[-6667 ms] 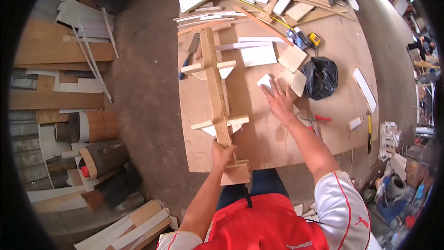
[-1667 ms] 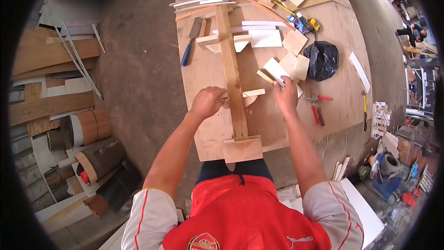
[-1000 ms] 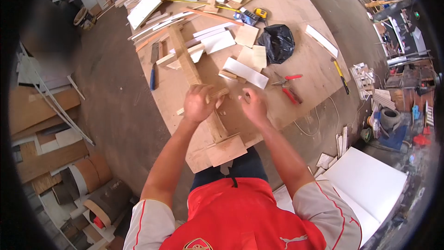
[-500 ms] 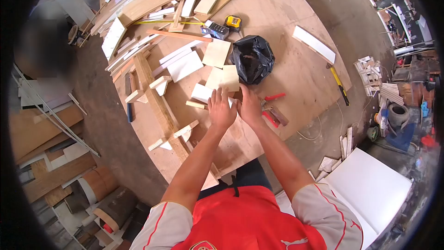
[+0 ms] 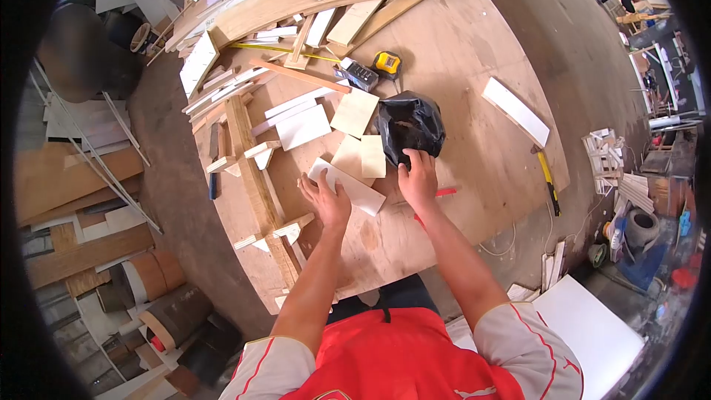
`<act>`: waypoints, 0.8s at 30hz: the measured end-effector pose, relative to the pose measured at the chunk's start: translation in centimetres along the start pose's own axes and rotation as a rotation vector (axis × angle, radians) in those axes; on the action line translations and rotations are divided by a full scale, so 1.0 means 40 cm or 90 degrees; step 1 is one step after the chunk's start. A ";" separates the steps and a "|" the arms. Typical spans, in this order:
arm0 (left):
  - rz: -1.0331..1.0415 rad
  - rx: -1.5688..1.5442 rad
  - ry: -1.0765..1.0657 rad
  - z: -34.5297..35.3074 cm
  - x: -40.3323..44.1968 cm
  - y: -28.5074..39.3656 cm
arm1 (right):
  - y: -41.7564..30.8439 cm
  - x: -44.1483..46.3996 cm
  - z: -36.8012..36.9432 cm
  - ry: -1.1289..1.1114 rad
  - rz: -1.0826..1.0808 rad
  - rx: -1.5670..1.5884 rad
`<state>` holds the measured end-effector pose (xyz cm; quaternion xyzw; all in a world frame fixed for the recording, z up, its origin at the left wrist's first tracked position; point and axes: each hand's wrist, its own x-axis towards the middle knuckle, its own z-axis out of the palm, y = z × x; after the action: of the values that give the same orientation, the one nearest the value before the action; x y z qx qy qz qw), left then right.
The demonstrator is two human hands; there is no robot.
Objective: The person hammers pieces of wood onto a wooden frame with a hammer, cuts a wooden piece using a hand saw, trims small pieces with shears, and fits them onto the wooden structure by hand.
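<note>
Head view: left of the black bag [image 5: 412, 127], the left hand [image 5: 331, 206] spreads its fingers over a white board [image 5: 359, 194]; the right hand's [image 5: 421, 181] half-curl at the bag's near rim, grip unclear

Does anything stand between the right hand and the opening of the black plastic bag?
Nothing visible does: the right hand is at the near rim of the black plastic bag; the red-handled tool lies by the wrist.

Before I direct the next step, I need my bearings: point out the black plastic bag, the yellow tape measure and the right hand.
Black plastic bag [image 5: 419, 120]: head view, on its crumpled side.
Yellow tape measure [image 5: 386, 64]: head view, on its case.
Right hand [image 5: 420, 179]: head view, on its back.
</note>
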<state>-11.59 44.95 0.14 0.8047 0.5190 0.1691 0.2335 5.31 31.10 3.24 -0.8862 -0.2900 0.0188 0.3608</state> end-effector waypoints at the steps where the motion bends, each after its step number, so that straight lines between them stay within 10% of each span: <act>1: -0.017 -0.027 0.035 0.001 0.006 0.011 | 0.015 0.004 0.006 -0.025 0.017 -0.007; 8: -0.281 -0.148 0.035 -0.023 0.024 0.023 | 0.082 -0.013 -0.024 -0.076 0.045 0.034; 24: -0.347 -0.512 0.019 -0.041 -0.101 -0.022 | 0.179 -0.213 -0.213 -0.198 -0.122 -0.186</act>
<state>-14.75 41.92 0.91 0.4832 0.6077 0.3006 0.5540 3.87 17.16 3.38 -0.8838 -0.4248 0.0783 0.1800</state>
